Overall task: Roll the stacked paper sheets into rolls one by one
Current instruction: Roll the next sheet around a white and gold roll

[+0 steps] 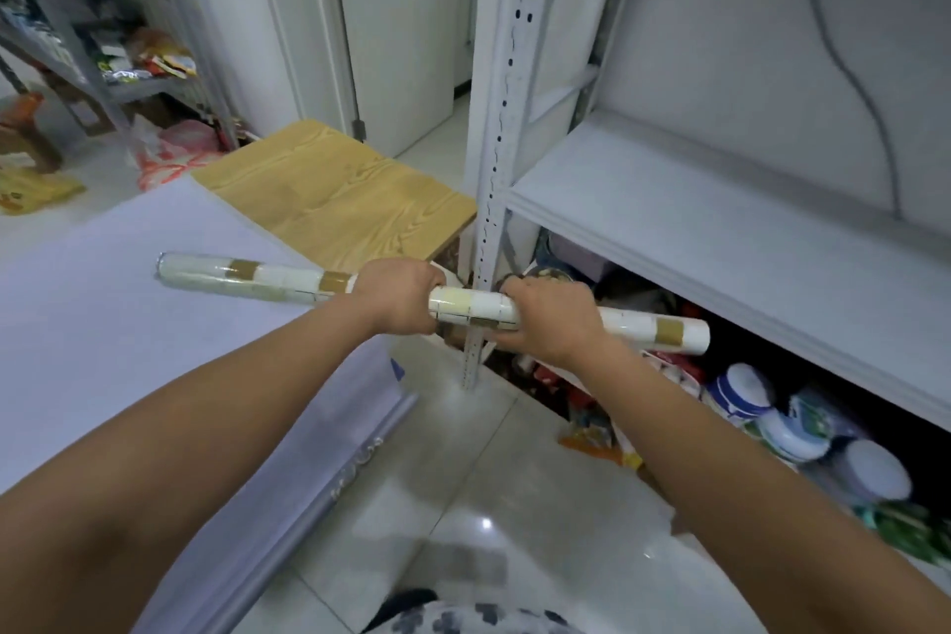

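Backdrop: shelf rack (669, 201) at right, stacked sheets (103, 324) at left.
Hands: left hand (399, 296) and right hand (545, 319) apart, both wrapped round roll (473, 308).
Technique: probably tighten by twisting evenly (keep ends flush).

Left hand (399, 296), right hand (550, 319), forearms bare; pale garment (489, 622), dark blocky print.

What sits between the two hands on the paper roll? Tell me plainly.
In the head view, only a bare stretch of the paper roll spans from the left hand to the right hand; both grip it.
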